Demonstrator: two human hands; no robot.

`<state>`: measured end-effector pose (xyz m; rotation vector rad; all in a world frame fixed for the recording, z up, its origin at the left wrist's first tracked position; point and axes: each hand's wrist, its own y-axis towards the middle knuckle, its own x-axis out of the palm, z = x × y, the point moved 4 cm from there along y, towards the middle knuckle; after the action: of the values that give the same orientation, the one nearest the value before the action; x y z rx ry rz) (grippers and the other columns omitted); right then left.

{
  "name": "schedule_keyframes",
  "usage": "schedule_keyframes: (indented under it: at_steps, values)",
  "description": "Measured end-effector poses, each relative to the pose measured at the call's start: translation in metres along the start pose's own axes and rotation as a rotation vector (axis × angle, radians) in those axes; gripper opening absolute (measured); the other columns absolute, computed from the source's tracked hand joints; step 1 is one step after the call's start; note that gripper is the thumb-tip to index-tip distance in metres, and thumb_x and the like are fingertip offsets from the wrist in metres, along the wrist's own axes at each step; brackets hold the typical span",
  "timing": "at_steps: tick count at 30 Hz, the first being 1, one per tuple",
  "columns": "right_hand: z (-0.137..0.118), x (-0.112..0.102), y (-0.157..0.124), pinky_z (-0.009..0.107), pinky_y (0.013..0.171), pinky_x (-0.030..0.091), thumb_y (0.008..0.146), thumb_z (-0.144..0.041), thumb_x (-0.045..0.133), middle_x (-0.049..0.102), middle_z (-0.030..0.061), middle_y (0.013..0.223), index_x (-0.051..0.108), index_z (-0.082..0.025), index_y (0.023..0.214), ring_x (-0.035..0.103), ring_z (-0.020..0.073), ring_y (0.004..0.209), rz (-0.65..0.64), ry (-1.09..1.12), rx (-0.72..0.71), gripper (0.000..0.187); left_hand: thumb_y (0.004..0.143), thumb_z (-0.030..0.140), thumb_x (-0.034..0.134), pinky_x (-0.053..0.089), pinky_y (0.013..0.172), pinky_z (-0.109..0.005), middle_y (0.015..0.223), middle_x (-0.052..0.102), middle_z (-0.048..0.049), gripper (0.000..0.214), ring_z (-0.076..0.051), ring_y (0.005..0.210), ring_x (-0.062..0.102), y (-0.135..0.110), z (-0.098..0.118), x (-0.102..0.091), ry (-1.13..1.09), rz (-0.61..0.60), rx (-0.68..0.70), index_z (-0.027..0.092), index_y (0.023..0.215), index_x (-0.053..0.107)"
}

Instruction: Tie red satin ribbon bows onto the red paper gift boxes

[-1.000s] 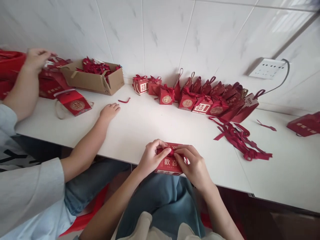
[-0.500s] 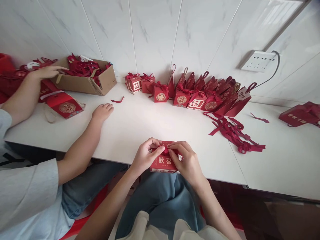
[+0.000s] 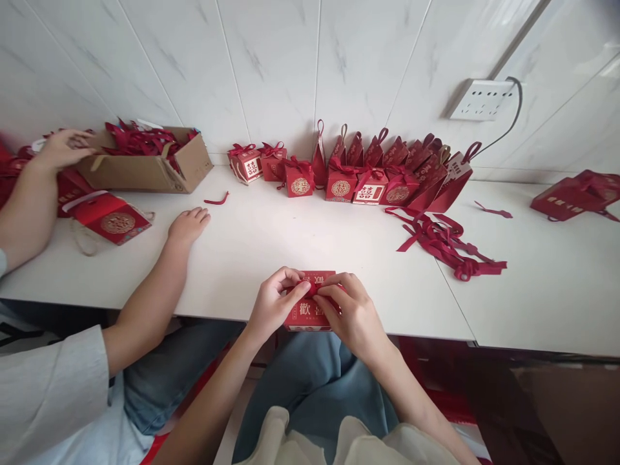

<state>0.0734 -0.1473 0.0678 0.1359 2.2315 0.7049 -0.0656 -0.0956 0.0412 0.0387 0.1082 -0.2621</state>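
Observation:
A red gift box (image 3: 310,314) with gold characters on its top sits at the table's front edge before me. Across its top runs a dark red ribbon (image 3: 312,290), gathered at the middle. My left hand (image 3: 276,300) pinches the ribbon's left side between thumb and fingers. From the other side my right hand (image 3: 346,307) closes its thumb and fingertips on the same ribbon. Both hands rest against the box, and the fingers partly hide the ribbon's shape and the box's right side.
Finished red boxes (image 3: 340,187) with bows line the wall. Loose ribbons (image 3: 450,245) lie right of centre. A cardboard box (image 3: 140,173) full of ribbons stands at left, near a co-worker's hand (image 3: 65,150); their other hand (image 3: 190,226) rests on the table (image 3: 271,239). A socket strip (image 3: 482,100) is on the wall.
My view has shifted slightly right. My hands keep their pinch on the ribbon, with small finger movements. The co-worker's far hand has drawn back from inside the cardboard box towards its left edge.

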Motion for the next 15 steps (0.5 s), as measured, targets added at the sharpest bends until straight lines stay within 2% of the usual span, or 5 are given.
schedule_keyframes:
  at_steps: [4, 8, 12, 15]
  values:
    - [0.0, -0.003, 0.002, 0.035, 0.073, 0.053, 0.09, -0.013, 0.046, 0.056, 0.0083, 0.088, 0.059, -0.019, 0.085, 0.057, 0.0197, 0.083, -0.032, 0.065, 0.014, 0.015, 0.077, 0.044, 0.062, 0.048, 0.065, -0.023, 0.091, 0.064, -0.0037, 0.03, -0.013, 0.074, 0.061, 0.0, -0.003, -0.002, 0.022, 0.006, 0.001, 0.017, 0.072, 0.05]
    - [0.004, -0.012, 0.006, 0.032, 0.075, 0.052, 0.088, -0.012, 0.048, 0.054, 0.0079, 0.092, 0.057, -0.019, 0.083, 0.057, 0.0192, 0.087, -0.087, 0.13, 0.082, 0.013, 0.078, 0.043, 0.062, 0.048, 0.071, -0.025, 0.095, 0.065, -0.0051, 0.028, -0.015, 0.081, 0.062, 0.001, -0.002, -0.004, 0.041, 0.005, 0.025, 0.017, 0.073, 0.052]
    - [0.007, -0.018, 0.008, 0.032, 0.074, 0.052, 0.085, -0.013, 0.05, 0.053, 0.0086, 0.098, 0.055, -0.019, 0.078, 0.058, 0.0196, 0.09, -0.164, 0.121, 0.128, 0.011, 0.081, 0.04, 0.06, 0.046, 0.077, -0.029, 0.088, 0.065, -0.0046, 0.024, -0.018, 0.087, 0.061, -0.001, 0.007, -0.006, 0.171, 0.027, 0.14, 0.019, 0.072, 0.053]
    - [0.009, -0.02, 0.007, 0.034, 0.073, 0.053, 0.084, -0.014, 0.051, 0.053, 0.0094, 0.102, 0.054, -0.019, 0.077, 0.059, 0.0207, 0.089, -0.204, 0.077, 0.145, 0.009, 0.081, 0.038, 0.061, 0.043, 0.08, -0.032, 0.081, 0.066, -0.003, 0.022, -0.02, 0.086, 0.059, -0.009, 0.017, -0.01, 0.367, 0.136, 0.258, 0.021, 0.069, 0.053]
